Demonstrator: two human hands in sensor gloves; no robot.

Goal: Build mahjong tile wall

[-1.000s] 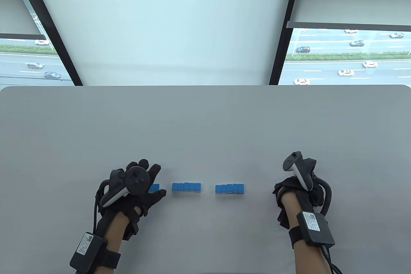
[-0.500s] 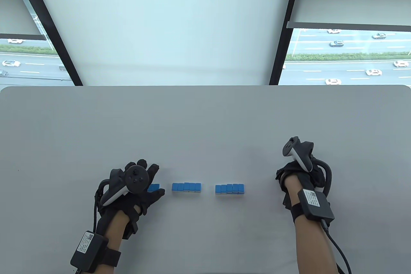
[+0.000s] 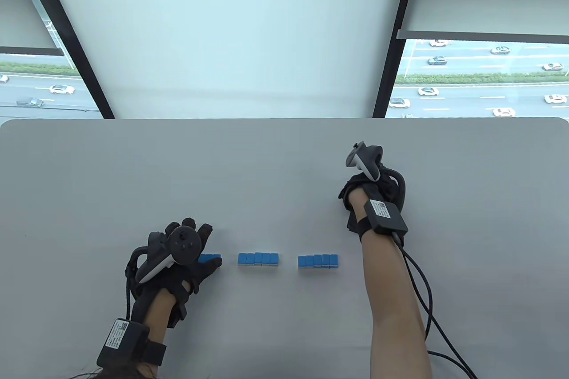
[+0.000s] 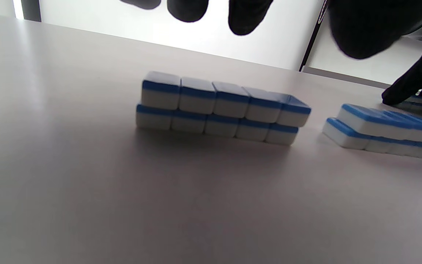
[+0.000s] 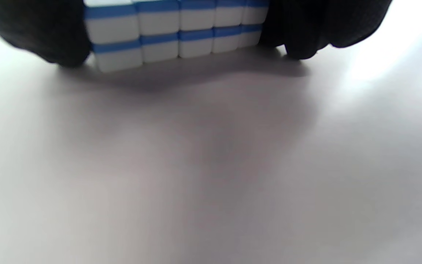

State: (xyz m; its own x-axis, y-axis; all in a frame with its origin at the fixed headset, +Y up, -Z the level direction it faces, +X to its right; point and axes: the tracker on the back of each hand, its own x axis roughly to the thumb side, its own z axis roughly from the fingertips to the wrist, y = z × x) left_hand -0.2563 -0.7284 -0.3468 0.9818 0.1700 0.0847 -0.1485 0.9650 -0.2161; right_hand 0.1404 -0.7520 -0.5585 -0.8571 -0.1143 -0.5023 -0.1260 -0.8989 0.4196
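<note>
Three short two-layer stacks of blue-and-white mahjong tiles stand in a line near me: a left stack, a middle stack and a right stack. My left hand hovers over the left stack with spread fingers that hold nothing. My right hand is farther out on the table. In the right wrist view its fingers clamp both ends of another two-layer tile block. That block is hidden under the hand in the table view.
The grey table reaches to its far edge below a window wall. A black cable trails from my right wrist toward the near right corner.
My right hand has moved away from me and to the left, from beside the row's right end out to mid-table. My left hand slid slightly left, uncovering more of the left stack.
</note>
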